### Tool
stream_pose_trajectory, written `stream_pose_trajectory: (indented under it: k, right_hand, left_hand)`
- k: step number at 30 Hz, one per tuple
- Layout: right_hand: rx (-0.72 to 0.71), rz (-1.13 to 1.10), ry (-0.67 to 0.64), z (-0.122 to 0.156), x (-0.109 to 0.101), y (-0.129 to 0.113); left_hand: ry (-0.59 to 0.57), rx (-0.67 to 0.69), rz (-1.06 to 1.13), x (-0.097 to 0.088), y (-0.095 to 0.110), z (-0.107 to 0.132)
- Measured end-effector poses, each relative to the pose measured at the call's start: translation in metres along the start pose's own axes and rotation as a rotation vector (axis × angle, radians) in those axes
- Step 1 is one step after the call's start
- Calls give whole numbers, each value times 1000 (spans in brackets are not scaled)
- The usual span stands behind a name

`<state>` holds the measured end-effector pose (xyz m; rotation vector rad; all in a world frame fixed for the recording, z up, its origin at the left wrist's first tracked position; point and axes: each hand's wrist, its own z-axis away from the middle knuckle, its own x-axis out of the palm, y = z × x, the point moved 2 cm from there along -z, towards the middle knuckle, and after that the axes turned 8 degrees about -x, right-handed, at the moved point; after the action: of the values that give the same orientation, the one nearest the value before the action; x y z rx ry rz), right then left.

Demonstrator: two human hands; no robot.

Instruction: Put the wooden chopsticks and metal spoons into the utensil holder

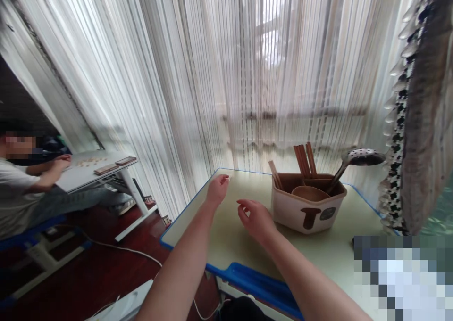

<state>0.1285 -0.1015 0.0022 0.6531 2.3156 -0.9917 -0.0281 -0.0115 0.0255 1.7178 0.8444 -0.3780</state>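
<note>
My left hand [217, 189] is above the far left part of the pale table, its fingers curled together in a pinch. A tiny whitish bit shows at the fingertips, too small to name. My right hand [257, 220] hovers near the table's middle, fingers loosely bent and apart, with nothing visible in it. Just right of that hand stands a white and brown utensil holder [290, 213]. Wooden chopsticks [302, 161], a brown bowl-shaped piece [310, 193] and a metal slotted ladle [364, 157] are in it, the ladle's head leaning out to the right.
The table [230, 238] has a blue rim and a blue front tray [262, 283]. Sheer curtains [198, 76] hang behind it. At left, another person [17, 189] sits at a white table [79, 177] with small pieces. A white cable [130, 250] crosses the floor.
</note>
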Motion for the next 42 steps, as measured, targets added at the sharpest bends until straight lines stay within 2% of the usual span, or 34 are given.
stream_pose_trajectory:
  k: [2, 4, 7, 10, 27, 34, 39, 42]
  right_hand:
    - [62, -34, -55, 1, 14, 12]
    - [98, -84, -92, 0, 23, 22]
    - [135, -141, -80, -3, 27, 33]
    - [125, -163, -78, -4, 27, 34]
    - [84, -183, -86, -4, 25, 37]
    - [192, -306, -5, -8, 26, 46]
    - [273, -343, 25, -9, 29, 58]
    - [286, -342, 14, -10, 31, 62]
  left_hand:
    - [3, -33, -186, 10, -21, 2]
    - [51, -36, -335, 15, -30, 5]
    - [-14, -56, -556, 21, -33, 6]
    - [-79, -77, -664, 27, -33, 6]
    - [-38, -92, -731, 38, -29, 10]
    - [55, -77, -762, 39, -27, 13]
    - [-6, -133, -762, 41, -29, 12]
    - [17, -156, -765, 42, -30, 12]
